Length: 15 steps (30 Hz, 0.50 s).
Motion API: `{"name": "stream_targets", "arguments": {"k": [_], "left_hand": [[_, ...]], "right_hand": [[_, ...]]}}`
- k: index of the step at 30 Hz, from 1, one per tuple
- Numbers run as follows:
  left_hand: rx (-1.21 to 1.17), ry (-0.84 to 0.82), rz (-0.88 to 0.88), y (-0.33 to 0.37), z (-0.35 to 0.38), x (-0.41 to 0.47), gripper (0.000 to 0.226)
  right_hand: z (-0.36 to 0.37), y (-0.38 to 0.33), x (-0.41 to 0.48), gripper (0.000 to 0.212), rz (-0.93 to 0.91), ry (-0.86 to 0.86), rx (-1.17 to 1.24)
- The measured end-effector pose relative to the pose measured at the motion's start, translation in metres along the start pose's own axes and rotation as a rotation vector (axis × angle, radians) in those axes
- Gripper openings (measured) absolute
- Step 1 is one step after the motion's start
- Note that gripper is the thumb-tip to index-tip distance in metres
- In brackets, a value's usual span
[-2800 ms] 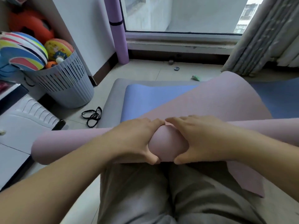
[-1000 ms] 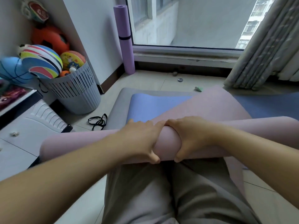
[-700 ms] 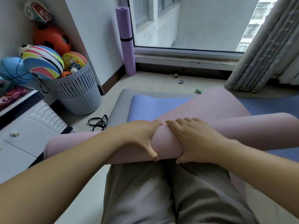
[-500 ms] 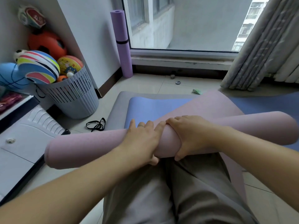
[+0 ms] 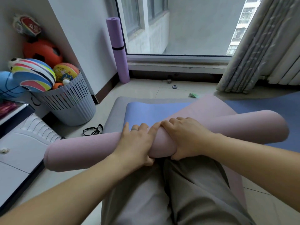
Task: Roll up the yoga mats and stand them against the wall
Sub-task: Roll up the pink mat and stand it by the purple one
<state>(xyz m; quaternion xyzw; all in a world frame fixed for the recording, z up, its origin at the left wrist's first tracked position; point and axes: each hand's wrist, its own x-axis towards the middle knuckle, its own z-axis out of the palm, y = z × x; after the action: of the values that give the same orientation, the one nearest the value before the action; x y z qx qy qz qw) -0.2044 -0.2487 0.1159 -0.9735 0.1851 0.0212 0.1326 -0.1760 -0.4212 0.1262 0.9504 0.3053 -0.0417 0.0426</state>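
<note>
The left hand (image 5: 136,143) and right hand (image 5: 186,137) cover the middle of the pink mat roll (image 5: 90,151), and their thumbs partly vanish beneath it. The blue mat (image 5: 154,112) disappears behind the roll. At nine o'clock the edge cuts off a blue ball (image 5: 6,85). The floor bits (image 5: 174,87) toward twelve o'clock are too small to identify.

This is a room in a flat, used for play and exercise. At 12 o'clock a wide window (image 5: 186,30) looks out on a tall housing block (image 5: 241,26), with a long curtain (image 5: 253,51) and a radiator (image 5: 290,73) at 2 o'clock. The tiled floor (image 5: 142,90) holds a grey mat (image 5: 116,109) under a blue mat (image 5: 151,112), a rolled purple mat (image 5: 117,51) stands in the corner at 11 o'clock, and a slatted basket (image 5: 71,108) of toy balls (image 5: 43,51) sits at 10 o'clock.
</note>
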Motion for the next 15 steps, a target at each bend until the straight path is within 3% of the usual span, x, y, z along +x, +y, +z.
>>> {"name": "stream_targets", "arguments": {"k": [7,15], "left_hand": [[-0.145,0.219,-0.013,-0.021,-0.043,-0.008,0.095],[-0.261,-0.107,0.182,-0.008,-0.026,-0.027,0.087]], "right_hand": [[-0.063,0.012,-0.007,0.081,-0.058,0.061,-0.078],[-0.022,-0.01,-0.032,0.085,-0.069,-0.266,0.213]]}}
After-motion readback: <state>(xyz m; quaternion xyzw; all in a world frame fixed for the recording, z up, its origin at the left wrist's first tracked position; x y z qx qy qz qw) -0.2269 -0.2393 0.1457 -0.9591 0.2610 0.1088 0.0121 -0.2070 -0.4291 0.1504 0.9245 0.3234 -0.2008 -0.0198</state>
